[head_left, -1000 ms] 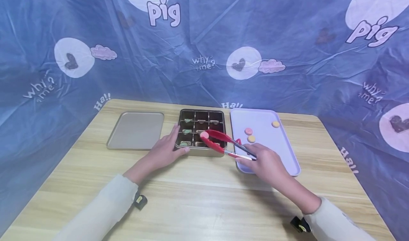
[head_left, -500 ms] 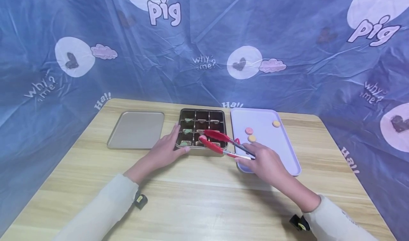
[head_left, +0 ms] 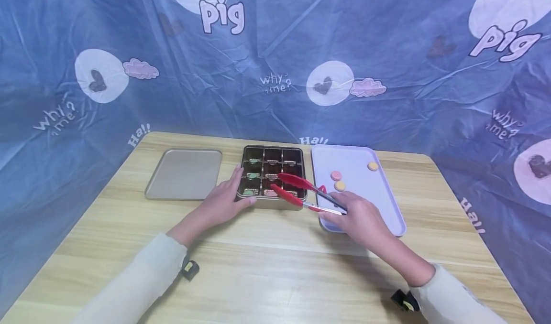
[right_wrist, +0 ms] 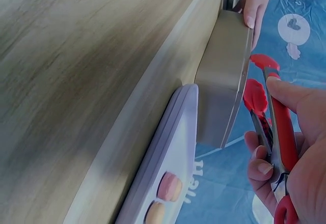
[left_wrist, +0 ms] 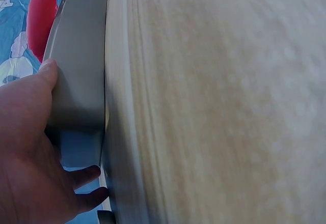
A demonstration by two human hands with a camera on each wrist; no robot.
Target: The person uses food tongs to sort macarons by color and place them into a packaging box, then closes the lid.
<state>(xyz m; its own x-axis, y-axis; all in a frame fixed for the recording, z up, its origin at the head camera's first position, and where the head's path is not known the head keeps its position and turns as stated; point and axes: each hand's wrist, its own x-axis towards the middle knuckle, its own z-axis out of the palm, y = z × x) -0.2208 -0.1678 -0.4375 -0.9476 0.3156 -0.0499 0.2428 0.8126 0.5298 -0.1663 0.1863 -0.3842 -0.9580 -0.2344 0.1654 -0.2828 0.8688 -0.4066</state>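
Observation:
My right hand point(head_left: 362, 220) grips red-tipped tongs point(head_left: 292, 178), whose tips are spread over the front of a divided tin point(head_left: 269, 203). A pink macaron point(head_left: 271, 193) lies in the tin's front middle compartment, just under the tips. Green macarons point(head_left: 252, 176) sit in the left column. My left hand point(head_left: 222, 199) rests at the tin's front left corner, fingers extended along the side; in the left wrist view its thumb point(left_wrist: 48, 71) touches the rim. On a lilac tray point(head_left: 366, 209) to the right lie another pink macaron point(head_left: 336, 175) and yellow macarons point(head_left: 340, 186).
A flat, rimmed, champagne-coloured lid point(head_left: 185, 175) lies on the wooden table point(head_left: 258, 266) left of the tin. The tin stands close against the tray's left edge. Blue printed cloth point(head_left: 275, 42) hangs behind the table and at both sides.
The pink macaron between the tong tips has gone down into the front middle compartment and been let go. The tong tips have spread apart. The left hand stays put.

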